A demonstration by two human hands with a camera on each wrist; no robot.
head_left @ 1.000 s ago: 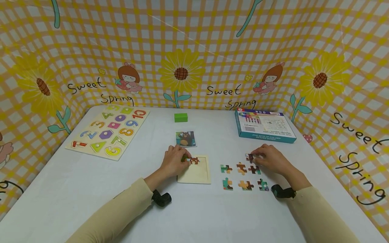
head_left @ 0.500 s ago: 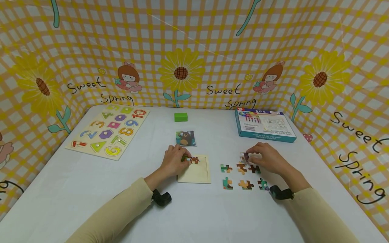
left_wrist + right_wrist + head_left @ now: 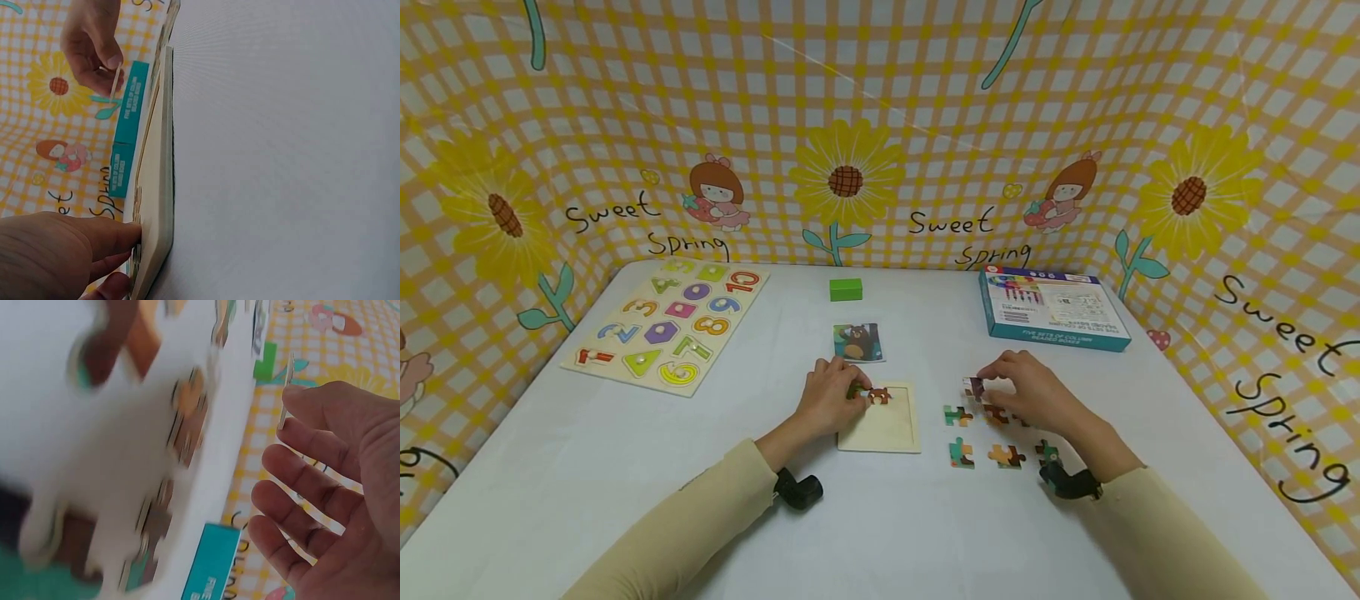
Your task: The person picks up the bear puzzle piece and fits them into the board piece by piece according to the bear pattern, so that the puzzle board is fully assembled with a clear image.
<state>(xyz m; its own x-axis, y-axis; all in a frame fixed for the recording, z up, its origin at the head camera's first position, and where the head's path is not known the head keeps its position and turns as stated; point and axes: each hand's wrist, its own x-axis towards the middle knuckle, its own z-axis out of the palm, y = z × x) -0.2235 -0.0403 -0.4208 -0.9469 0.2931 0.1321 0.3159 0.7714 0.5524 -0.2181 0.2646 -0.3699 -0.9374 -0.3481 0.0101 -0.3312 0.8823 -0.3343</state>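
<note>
In the head view, the right hand (image 3: 1033, 392), right of centre, is pinching a small puzzle piece (image 3: 972, 388) between thumb and forefinger; the piece is jutting from the fingertips toward the frame's centre, just above the rows of loose pieces (image 3: 1006, 457) lying on the white worktop (image 3: 925, 533). The left hand (image 3: 830, 400) is bending its fingers over the upper left corner of the wooden tray (image 3: 880, 433), tips touching a greenish piece beside a brown bear-face piece (image 3: 879, 397); whether they are pinching it, I cannot tell. A bear card (image 3: 859, 342) is lying above the tray. The teal-sided box (image 3: 1054, 310), upper right, is showing "FIVE SETS OF COLUMN"; the checked cloth (image 3: 925, 108) is repeating "Sweet Spring"; the number board (image 3: 670, 325), upper left, is displaying coloured digits, including 1, 8 and 10.

In the left wrist view, the left hand's fingertips are meeting the tray's pieces at lower left, while the right hand is holding its piece edge-on at upper left, near the box's sideways lettering.

In the right wrist view, thumb and forefinger are gripping the piece edge-on, upper right of centre, the other fingers curving loosely below; several loose pieces are blurring at left.
</note>
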